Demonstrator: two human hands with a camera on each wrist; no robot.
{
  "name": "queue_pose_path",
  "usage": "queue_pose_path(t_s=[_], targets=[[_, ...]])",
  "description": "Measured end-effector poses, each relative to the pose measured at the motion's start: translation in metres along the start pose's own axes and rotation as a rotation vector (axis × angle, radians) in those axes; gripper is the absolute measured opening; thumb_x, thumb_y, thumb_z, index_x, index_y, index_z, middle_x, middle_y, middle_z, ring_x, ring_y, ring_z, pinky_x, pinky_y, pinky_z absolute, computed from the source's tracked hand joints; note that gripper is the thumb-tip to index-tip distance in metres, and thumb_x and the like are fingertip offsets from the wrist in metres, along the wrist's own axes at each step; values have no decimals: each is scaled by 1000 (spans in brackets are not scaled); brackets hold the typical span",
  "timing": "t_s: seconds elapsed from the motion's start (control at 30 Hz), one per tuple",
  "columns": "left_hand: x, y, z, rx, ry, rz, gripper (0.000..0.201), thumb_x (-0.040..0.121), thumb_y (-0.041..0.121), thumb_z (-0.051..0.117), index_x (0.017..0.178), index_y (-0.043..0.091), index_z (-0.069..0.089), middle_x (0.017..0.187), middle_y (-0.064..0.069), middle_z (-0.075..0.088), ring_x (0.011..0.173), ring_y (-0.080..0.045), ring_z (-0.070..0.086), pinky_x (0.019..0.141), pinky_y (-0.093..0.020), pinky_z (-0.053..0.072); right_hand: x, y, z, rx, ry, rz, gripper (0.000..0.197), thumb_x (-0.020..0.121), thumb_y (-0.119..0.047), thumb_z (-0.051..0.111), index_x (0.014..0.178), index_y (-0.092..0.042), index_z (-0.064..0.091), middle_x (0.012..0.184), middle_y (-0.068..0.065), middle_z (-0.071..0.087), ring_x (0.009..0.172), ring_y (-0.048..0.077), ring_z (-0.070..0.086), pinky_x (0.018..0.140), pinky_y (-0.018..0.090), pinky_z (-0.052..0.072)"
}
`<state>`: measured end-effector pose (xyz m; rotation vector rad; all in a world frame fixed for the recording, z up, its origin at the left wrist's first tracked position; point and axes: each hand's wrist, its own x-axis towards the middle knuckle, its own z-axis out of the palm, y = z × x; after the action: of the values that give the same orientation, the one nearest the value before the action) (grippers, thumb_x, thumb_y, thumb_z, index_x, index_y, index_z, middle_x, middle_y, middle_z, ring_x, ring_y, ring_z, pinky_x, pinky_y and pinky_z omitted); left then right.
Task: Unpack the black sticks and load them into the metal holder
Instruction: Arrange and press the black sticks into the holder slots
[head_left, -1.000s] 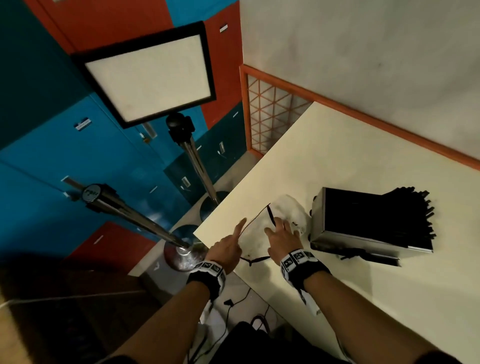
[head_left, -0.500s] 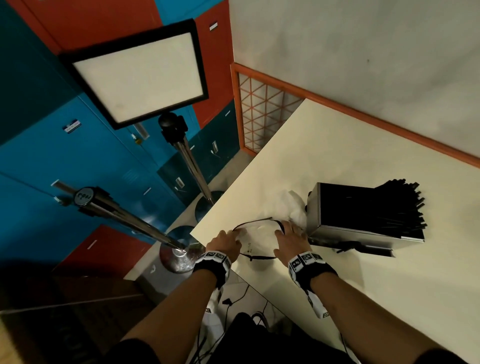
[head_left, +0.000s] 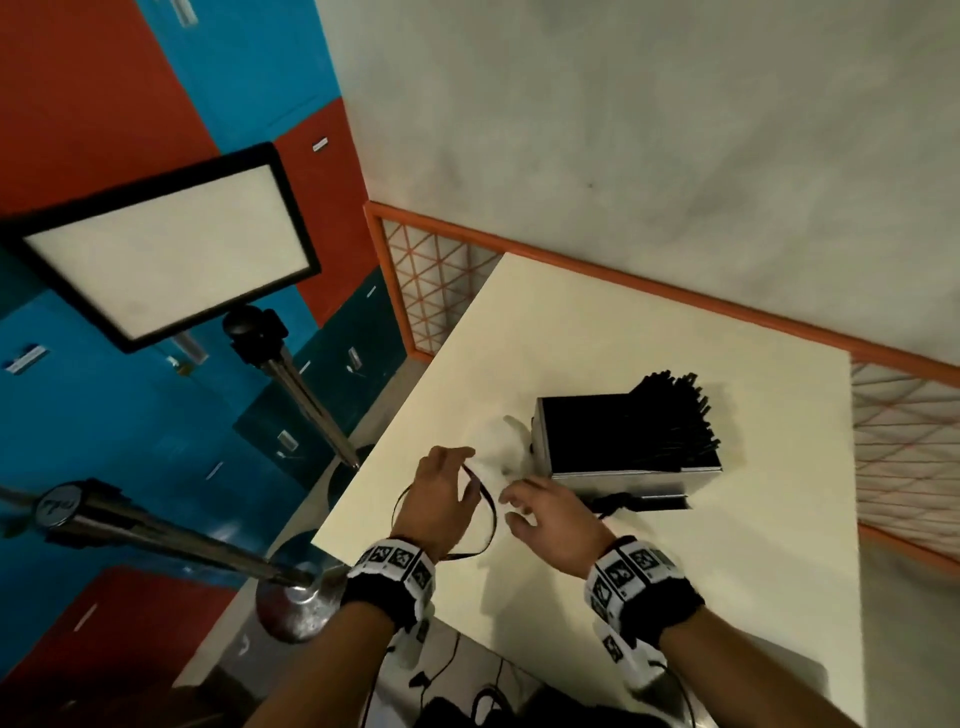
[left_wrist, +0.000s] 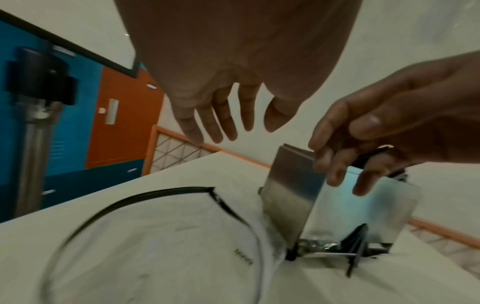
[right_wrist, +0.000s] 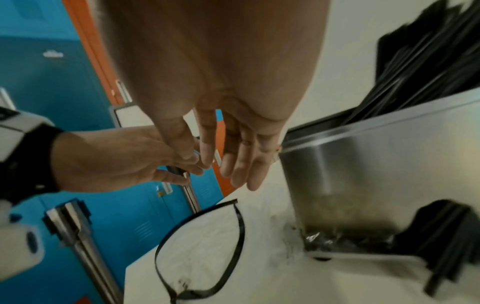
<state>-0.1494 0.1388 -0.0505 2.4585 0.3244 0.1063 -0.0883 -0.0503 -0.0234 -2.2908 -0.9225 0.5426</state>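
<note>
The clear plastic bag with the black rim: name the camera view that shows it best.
The left wrist view: the clear plastic bag with the black rim lies spread across the cream table, its printing visible. The right wrist view shows only its rim loop; the head view hides it behind the left hand.

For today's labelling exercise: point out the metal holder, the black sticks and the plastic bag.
metal holder (head_left: 631, 480): head view, shiny front wall.
black sticks (head_left: 670, 415): head view, middle of the bundle.
plastic bag (right_wrist: 207, 236): right wrist view, clear middle.

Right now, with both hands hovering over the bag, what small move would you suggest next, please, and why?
Probably lower the left hand and grip the clear plastic bag by its black rim: both hands are open, the right hand holds nothing, and loose black sticks lie beside the metal holder.
</note>
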Motion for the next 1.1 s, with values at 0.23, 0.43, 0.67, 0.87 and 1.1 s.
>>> queue_pose_path(t_s=[0.23, 0.43, 0.67, 0.87, 1.1], targets=[[41, 93, 43, -113, -207, 209, 89, 88, 42, 75, 157, 16, 27, 151, -5, 35, 138, -20, 37, 112, -23, 33, -22, 37, -112, 70, 438, -98, 17, 89, -5, 58, 98, -14, 69, 95, -5, 63, 77, 12, 61, 73, 24, 51], [85, 135, 87, -14, -263, 197, 130, 66, 64, 83, 161, 21, 5, 161, -4, 20, 148, -25, 25, 122, -42, 30, -13, 107, -177, 34, 650, 203, 21, 89, -5, 55, 103, -12, 68, 105, 3, 60, 92, 23, 63, 83, 31, 49], [97, 150, 108, 71, -280, 190, 136, 61, 73, 79, 160, 31, -5, 164, 1, 21, 150, -21, 22, 124, -46, 23, -26, 165, -184, 125, 456, 597, 35, 95, -17, 49, 128, -8, 57, 129, 13, 58, 114, 30, 56, 86, 27, 40], [99, 151, 109, 84, -270, 191, 131, 65, 71, 76, 161, 29, -2, 164, 4, 26, 149, -20, 26, 122, -49, 26, -33, 170, -169, 42, 266, 594, 20, 87, -19, 57, 104, -10, 64, 104, 10, 60, 97, 29, 56, 77, 30, 38], [98, 152, 110, 140, -250, 215, 119, 70, 74, 69, 161, 32, 3, 160, 6, 31, 145, -18, 34, 117, -48, 34, -34, 158, -168, 13, 192, 489, 25, 83, -25, 61, 106, -16, 58, 102, 4, 49, 95, 27, 54, 78, 32, 43]])
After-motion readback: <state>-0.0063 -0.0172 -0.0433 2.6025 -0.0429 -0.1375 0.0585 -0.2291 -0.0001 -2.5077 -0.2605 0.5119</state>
